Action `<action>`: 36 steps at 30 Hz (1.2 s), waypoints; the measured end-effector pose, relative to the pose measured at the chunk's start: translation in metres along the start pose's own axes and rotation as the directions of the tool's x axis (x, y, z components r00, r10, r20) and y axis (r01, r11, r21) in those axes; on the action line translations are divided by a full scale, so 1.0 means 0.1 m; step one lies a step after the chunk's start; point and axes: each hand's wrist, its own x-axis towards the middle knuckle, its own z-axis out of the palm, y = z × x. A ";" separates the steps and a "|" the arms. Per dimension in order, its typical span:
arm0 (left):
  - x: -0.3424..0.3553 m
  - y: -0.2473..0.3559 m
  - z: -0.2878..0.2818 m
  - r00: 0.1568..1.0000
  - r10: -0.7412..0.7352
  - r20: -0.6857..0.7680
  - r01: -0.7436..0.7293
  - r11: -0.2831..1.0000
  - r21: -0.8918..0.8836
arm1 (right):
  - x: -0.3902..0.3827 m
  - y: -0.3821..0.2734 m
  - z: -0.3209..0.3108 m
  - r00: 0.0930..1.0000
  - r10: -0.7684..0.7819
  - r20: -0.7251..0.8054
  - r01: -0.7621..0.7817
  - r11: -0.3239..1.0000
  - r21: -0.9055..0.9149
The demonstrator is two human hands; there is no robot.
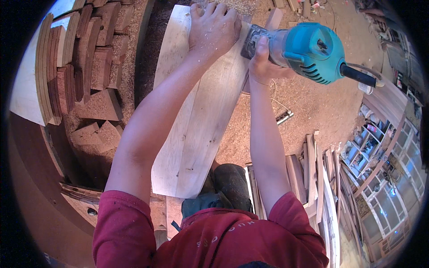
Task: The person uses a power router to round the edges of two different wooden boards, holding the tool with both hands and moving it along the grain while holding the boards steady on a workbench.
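A pale wooden board (192,147) with a curved left edge runs lengthwise in front of me, a long line along it. My left hand (214,31) lies open on its far part, fingers spread toward the far end. My right hand (263,64) is wrapped round a teal corded router (315,51) with a clear lower housing. The router lies sideways with its base (250,42) at the board's right edge; its bit cannot be made out.
Cut wooden pieces (96,53) are stacked on a dusty surface at the left. Long planks (308,174) lean at the lower right. A power strip (284,117) with a cable lies on the sawdust-covered floor (232,143). A cluttered rack (366,143) stands far right.
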 end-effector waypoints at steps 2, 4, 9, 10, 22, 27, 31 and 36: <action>0.01 0.01 0.00 1.000 -0.001 -0.002 0.001 1.000 -0.008 | 0.05 0.02 0.01 1.000 -0.020 0.021 0.020 1.000 -0.013; 0.01 0.02 0.00 1.000 -0.002 0.004 0.002 1.000 -0.015 | 0.09 0.02 0.01 0.999 -0.025 0.043 0.026 0.999 -0.027; 0.01 0.03 0.00 1.000 -0.018 0.017 0.019 1.000 -0.023 | 0.14 0.05 0.03 0.997 0.062 0.040 -0.061 0.998 -0.033; 0.01 0.03 0.00 0.999 -0.023 0.022 0.024 0.999 -0.031 | 0.15 0.07 0.04 0.996 0.075 0.042 -0.074 0.997 -0.035; -0.01 0.05 0.00 1.000 -0.001 -0.028 0.002 0.999 0.033 | 0.42 0.24 0.26 0.944 0.324 -0.056 -0.328 0.940 -0.093; 0.03 0.18 0.09 0.995 -0.005 0.098 0.005 1.000 0.003 | 0.82 0.71 -0.14 0.944 -0.084 -0.319 -0.147 0.757 -0.636; -0.11 0.03 0.33 0.990 0.077 -0.116 -0.071 0.996 0.057 | 0.68 0.13 -0.95 0.778 0.476 -0.410 -0.607 0.739 -0.293; -0.22 -0.27 0.11 0.987 0.110 -0.118 -0.080 0.967 0.240 | 0.09 -1.10 -2.29 0.240 0.970 -0.045 -0.775 0.219 0.592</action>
